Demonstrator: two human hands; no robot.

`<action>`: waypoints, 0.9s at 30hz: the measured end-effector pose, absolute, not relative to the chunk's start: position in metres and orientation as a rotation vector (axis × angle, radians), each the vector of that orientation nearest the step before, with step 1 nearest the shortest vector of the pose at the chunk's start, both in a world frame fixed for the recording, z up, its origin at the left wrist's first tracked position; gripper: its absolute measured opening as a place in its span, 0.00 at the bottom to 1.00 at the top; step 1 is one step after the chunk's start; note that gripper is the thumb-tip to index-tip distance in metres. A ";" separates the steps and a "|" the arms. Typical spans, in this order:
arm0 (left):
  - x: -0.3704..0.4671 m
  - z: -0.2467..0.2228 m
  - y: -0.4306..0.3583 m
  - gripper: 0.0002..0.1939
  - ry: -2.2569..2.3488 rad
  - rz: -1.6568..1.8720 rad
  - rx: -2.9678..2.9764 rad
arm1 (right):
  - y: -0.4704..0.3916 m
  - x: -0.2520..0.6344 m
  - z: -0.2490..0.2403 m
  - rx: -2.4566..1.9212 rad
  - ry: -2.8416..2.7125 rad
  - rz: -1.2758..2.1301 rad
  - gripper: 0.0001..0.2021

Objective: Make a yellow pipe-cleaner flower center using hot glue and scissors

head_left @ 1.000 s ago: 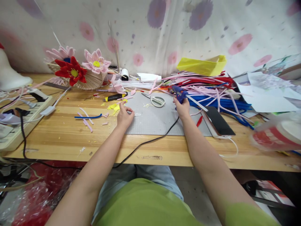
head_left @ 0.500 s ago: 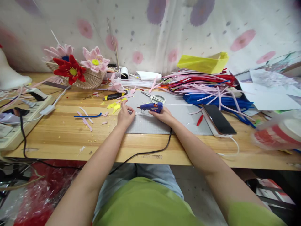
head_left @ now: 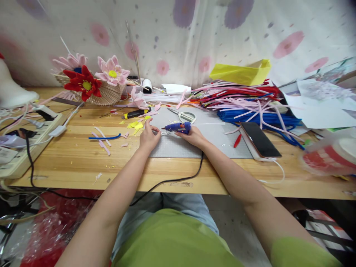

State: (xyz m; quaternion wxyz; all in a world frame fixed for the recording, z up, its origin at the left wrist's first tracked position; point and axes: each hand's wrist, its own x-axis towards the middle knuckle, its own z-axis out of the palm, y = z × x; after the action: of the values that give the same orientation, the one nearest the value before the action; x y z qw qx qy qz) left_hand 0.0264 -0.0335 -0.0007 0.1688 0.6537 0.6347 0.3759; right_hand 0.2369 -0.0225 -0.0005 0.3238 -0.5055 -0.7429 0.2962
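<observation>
My right hand (head_left: 194,137) is wrapped round a blue hot glue gun (head_left: 178,128), its nozzle pointing left. A clear glue stick (head_left: 214,123) sticks out behind the gun, and a black cord (head_left: 167,181) trails from it over the table edge. Just left of the nozzle is my left hand (head_left: 149,137), fingers curled with thumb and fingertips towards the gun. What these fingers hold is too small to make out; a yellow bit (head_left: 147,117) shows at the raised fingertip. Both hands are over the left part of a grey cutting mat (head_left: 222,144).
Scissors (head_left: 183,115) and a utility knife (head_left: 136,113) lie behind my hands. Yellow scraps (head_left: 136,126) and a blue pipe cleaner (head_left: 105,137) are to the left. Pipe cleaner bundles (head_left: 250,115), a phone (head_left: 260,139) and a cup (head_left: 330,152) are at right; pipe-cleaner flowers (head_left: 86,85) at back left.
Hands and glue gun keep nearly the same place and pose. The whole view has shifted very slightly.
</observation>
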 end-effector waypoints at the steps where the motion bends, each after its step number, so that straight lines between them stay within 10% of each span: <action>1: 0.026 -0.001 -0.033 0.33 1.805 1.069 1.859 | -0.023 0.237 0.000 -1.319 -1.945 0.785 0.20; 27: 0.027 -0.001 -0.033 0.31 1.814 1.076 1.844 | -0.024 0.239 0.001 -1.327 -2.000 0.709 0.21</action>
State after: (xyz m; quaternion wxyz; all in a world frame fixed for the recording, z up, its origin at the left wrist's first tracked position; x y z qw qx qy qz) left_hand 0.0267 -0.0333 -0.0006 0.1692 0.6486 0.6383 0.3786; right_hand 0.2393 -0.0245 0.0007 0.3142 -0.5033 -0.7587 0.2689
